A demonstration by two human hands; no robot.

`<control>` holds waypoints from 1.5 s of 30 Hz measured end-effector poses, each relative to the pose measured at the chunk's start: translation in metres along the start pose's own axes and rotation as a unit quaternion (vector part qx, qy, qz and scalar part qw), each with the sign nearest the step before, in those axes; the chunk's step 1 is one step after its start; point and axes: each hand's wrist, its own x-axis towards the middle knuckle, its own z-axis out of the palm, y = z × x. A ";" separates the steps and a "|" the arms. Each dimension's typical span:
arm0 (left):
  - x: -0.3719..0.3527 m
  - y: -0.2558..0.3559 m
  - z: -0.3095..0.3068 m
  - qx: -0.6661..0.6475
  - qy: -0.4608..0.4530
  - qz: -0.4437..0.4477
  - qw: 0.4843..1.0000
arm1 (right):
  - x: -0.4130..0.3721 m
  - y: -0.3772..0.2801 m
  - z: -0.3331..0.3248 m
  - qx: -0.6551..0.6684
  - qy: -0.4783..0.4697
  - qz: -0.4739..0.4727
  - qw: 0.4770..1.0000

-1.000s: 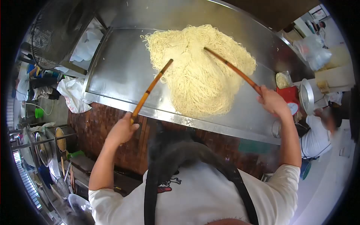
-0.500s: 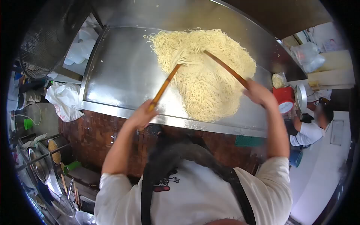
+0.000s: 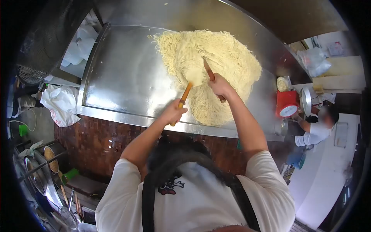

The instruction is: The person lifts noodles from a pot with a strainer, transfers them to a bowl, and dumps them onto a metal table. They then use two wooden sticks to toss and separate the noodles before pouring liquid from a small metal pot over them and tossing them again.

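A broad heap of pale yellow noodles (image 3: 235, 58) lies on a steel worktable (image 3: 123, 69). My left hand (image 3: 173, 113) is closed round a wooden stick (image 3: 186, 92) over the table's front edge, and the stick's far end reaches the noodles. Above the right part of the heap, my right hand (image 3: 222, 87) grips a second wooden stick (image 3: 208, 70), whose tip is in the noodles. Between the two stick ends the noodles look smeared by motion.
A red scale (image 3: 286, 101) and a bag of noodles (image 3: 283, 84) stand at the table's right end, near another person (image 3: 319, 129). At left hang white plastic bags (image 3: 62, 102). Ladles and strainers (image 3: 69, 216) fill the lower left corner.
Both hands have moved closer together. My right hand has gone left and in over the noodles; my left hand has shifted right. The noodles between the sticks have been stirred.
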 end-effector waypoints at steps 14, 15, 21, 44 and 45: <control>-0.058 0.018 -0.031 -0.274 0.049 0.027 0.960 | -0.045 -0.096 0.016 0.052 0.016 -0.104 0.993; -0.059 0.004 -0.032 -0.266 0.068 0.025 0.961 | -0.055 -0.098 0.007 0.043 -0.025 -0.058 0.997; -0.160 -0.005 -0.089 -0.028 0.081 -0.128 0.988 | -0.121 0.044 -0.071 -0.244 0.015 -0.117 0.963; -0.094 -0.028 -0.079 -0.327 0.130 0.013 0.936 | 0.003 -0.086 0.099 0.001 -0.027 -0.201 0.979; -0.100 -0.027 -0.085 -0.357 0.138 0.017 0.924 | -0.009 -0.105 0.095 0.002 -0.051 -0.192 0.980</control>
